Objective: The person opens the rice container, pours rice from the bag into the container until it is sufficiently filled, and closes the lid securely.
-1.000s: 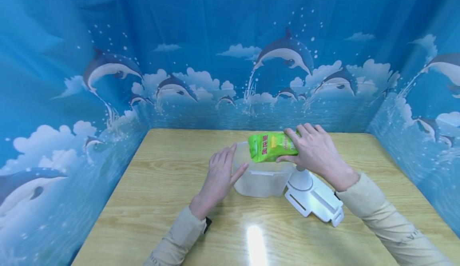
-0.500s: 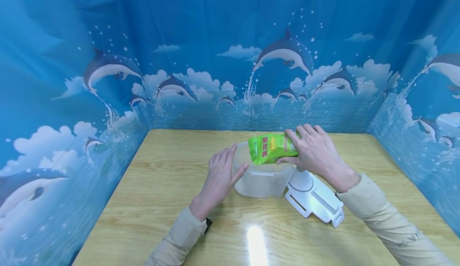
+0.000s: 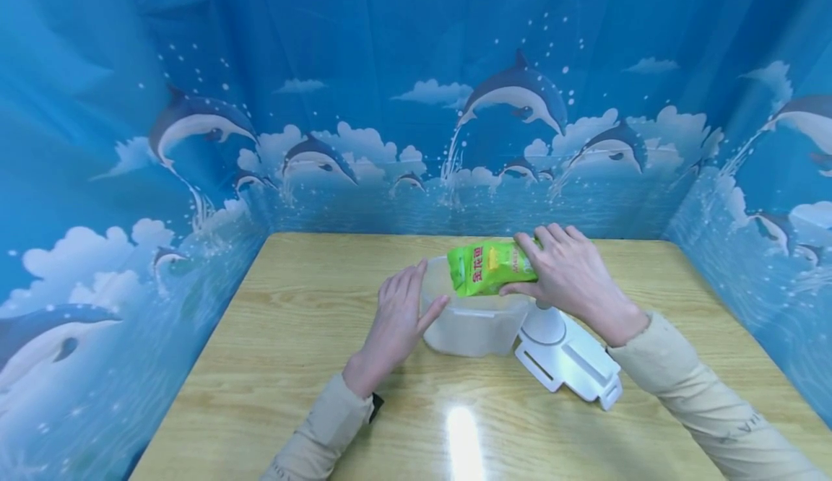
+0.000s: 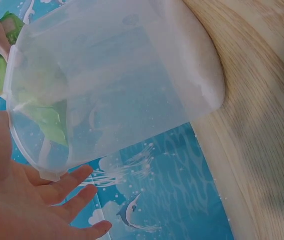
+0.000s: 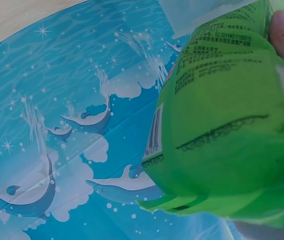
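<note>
My right hand [image 3: 572, 279] grips a bright green plastic bag [image 3: 490, 268] and holds it tilted over a translucent plastic container [image 3: 471, 333]. The bag's lower end [image 4: 52, 122] shows inside the container's mouth in the left wrist view. Pale contents [image 4: 191, 55] lie along the container's bottom; their grain is too fine to make out. At the container's left side, my left hand [image 3: 396, 308] rests by the rim, fingers extended and thumb spread apart. In the right wrist view, printed text and a barcode cover the bag's side [image 5: 216, 115].
A white lid [image 3: 572, 358] with a round raised part lies on the wooden table [image 3: 312, 365], right of the container. A blue dolphin-print curtain [image 3: 390, 105] encloses the back and sides.
The bag shifts only very slightly in my right hand's grip over the container. My left hand, the container and the lid stay where they were.
</note>
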`<state>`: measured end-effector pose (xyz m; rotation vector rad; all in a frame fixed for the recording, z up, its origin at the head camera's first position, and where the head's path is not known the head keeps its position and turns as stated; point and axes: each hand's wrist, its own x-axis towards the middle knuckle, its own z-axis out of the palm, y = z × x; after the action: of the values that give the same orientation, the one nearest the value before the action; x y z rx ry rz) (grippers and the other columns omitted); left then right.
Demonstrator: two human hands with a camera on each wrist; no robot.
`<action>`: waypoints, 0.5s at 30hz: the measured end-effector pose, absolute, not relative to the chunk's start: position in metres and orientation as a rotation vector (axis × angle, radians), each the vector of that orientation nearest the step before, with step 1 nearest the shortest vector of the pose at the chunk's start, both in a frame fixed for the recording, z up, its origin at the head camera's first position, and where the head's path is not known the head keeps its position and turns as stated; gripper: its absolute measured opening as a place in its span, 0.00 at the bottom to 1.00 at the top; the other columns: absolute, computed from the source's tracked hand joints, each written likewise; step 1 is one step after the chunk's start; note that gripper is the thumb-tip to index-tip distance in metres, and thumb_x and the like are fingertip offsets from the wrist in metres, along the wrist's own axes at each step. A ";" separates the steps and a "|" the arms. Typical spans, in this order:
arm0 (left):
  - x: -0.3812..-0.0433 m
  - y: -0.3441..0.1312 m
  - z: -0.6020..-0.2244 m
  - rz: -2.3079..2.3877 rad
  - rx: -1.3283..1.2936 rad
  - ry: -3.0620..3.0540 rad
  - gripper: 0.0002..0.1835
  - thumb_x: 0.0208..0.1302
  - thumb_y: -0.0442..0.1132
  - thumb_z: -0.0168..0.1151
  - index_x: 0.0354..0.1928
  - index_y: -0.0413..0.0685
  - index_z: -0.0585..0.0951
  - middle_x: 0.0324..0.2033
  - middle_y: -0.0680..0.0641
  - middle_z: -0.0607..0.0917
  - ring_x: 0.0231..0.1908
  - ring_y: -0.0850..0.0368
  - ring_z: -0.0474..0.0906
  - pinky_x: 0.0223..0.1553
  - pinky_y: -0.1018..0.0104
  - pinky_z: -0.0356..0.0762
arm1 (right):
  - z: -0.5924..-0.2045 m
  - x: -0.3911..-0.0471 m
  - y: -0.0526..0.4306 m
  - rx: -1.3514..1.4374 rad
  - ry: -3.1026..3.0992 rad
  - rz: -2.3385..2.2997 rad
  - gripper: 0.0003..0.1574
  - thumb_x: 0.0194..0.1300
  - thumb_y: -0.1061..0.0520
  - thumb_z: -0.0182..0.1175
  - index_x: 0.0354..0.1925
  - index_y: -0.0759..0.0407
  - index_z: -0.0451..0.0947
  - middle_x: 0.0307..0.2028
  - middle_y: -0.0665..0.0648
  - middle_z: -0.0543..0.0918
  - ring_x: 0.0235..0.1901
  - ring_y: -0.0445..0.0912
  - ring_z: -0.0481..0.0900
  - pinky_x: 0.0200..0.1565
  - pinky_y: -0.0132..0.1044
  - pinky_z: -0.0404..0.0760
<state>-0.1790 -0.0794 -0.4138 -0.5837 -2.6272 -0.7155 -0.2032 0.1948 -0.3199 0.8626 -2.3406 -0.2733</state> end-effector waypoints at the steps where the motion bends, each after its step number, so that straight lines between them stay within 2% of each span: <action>1: -0.179 -0.079 -0.414 -0.717 -0.585 -2.622 0.40 0.77 0.59 0.49 0.76 0.35 0.59 0.68 0.34 0.71 0.69 0.38 0.66 0.72 0.40 0.58 | -0.320 -0.203 0.194 0.866 -2.341 -0.274 0.56 0.41 0.22 0.74 0.51 0.64 0.80 0.34 0.65 0.84 0.35 0.58 0.82 0.37 0.49 0.82; 7: -0.179 -0.079 -0.414 -0.725 -0.590 -2.611 0.41 0.77 0.61 0.46 0.76 0.35 0.59 0.69 0.33 0.71 0.69 0.38 0.66 0.73 0.40 0.58 | -0.321 -0.204 0.192 0.875 -2.333 -0.279 0.56 0.42 0.20 0.72 0.51 0.63 0.80 0.34 0.64 0.84 0.35 0.58 0.82 0.38 0.49 0.83; 15: -0.179 -0.079 -0.414 -0.739 -0.585 -2.629 0.40 0.76 0.58 0.51 0.77 0.35 0.58 0.70 0.34 0.69 0.70 0.39 0.64 0.74 0.41 0.56 | -0.321 -0.204 0.191 0.882 -2.332 -0.286 0.55 0.43 0.21 0.71 0.52 0.63 0.80 0.34 0.64 0.85 0.35 0.58 0.83 0.38 0.49 0.83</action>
<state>-0.1791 -0.0790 -0.4138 -0.5849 -2.6293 -0.7394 -0.2041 0.1906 -0.3213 0.8822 -2.3321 -0.2863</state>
